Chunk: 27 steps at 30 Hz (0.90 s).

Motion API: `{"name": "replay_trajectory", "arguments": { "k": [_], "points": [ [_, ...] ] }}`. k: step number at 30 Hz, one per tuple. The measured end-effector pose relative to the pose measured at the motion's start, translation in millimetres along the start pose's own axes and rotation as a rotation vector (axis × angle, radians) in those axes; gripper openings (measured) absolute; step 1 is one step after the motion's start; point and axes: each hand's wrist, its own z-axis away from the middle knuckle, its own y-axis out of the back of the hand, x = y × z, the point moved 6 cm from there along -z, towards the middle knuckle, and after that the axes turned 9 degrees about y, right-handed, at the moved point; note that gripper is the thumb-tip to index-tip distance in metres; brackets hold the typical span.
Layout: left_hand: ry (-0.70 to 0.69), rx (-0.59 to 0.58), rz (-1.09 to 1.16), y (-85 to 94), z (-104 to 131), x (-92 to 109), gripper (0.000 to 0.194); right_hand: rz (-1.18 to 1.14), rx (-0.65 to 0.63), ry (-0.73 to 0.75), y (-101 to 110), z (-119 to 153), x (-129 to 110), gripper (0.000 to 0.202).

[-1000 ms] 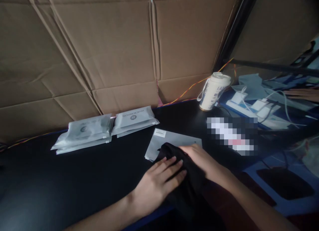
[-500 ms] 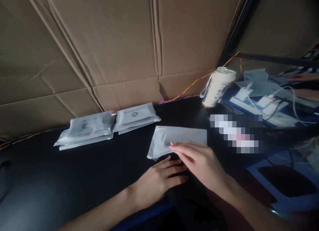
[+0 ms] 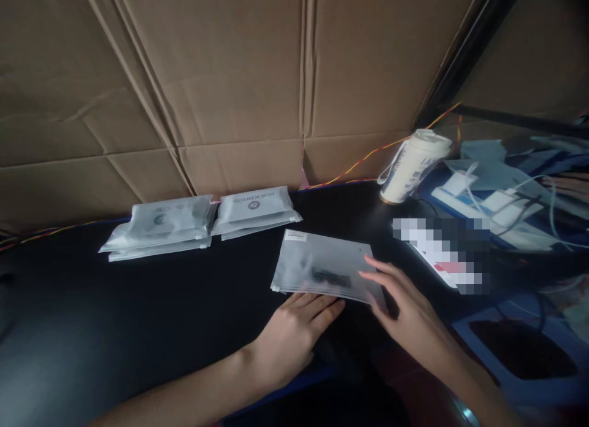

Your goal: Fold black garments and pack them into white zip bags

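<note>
1. Left hand (image 3: 294,332): lies flat, palm down, fingers extended and slightly spread on the black matte tabletop (image 3: 138,310). Its fingertips touch the near long edge of a frosted, translucent grey flat plastic pouch (image 3: 322,269). It grips nothing.

2. Right hand (image 3: 405,307): open, fingers spread, resting against the pouch's right near corner. Whether the thumb is tucked under the corner cannot be told. The two hands are apart, one at each end of the near edge.

3. The pouch lies flat just beyond both hands. A dark item shows dimly through the film near the left fingertips, and a small white label sits on its far left corner.

4. Judgement on the step: a filled pouch appears to be getting squared or flattened on the table; the contents look already inside.

5. Judgement on the next move: it calls for a proper hold on the pouch's edge, since neither hand is closed on it. The film looks slick and may slide on the smooth top.

6. Surroundings: beyond the left hand, well apart, lie two low stacks of filled pale grey pouches (image 3: 161,227) against a brown corrugated cardboard wall (image 3: 230,77). Beyond the right hand stands a white lidded drink cup (image 3: 414,166), tilted in this view, with white chargers and cables (image 3: 497,200) further right.
</note>
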Motion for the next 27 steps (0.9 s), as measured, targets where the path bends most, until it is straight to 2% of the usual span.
{"name": "replay_trajectory", "arguments": {
  "k": [4, 10, 16, 20, 23, 27],
  "points": [
    [0.101, 0.041, -0.02, 0.0, -1, -6, 0.081, 0.013, -0.052, -0.002, 2, -4, -11, 0.046],
    [0.212, 0.078, -0.072, 5.1, -5, -15, 0.079, -0.026, -0.103, 0.005, 4, -6, -34, 0.046],
    [0.18, 0.092, -0.032, 6.4, -5, -17, 0.078, -0.145, -0.159, 0.047, 7, -20, -45, 0.053],
    [0.136, 0.107, -0.048, 5.8, -5, -17, 0.079, -0.154, -0.082, 0.09, 10, -41, -47, 0.047],
    [0.124, 0.099, -0.066, 8.0, -5, -15, 0.073, -0.088, -0.037, 0.12, 5, -57, -51, 0.038],
    [0.162, 0.094, -0.026, 11.5, -7, -11, 0.051, -0.083, -0.056, 0.216, -6, -67, -63, 0.033]
  ]
}}
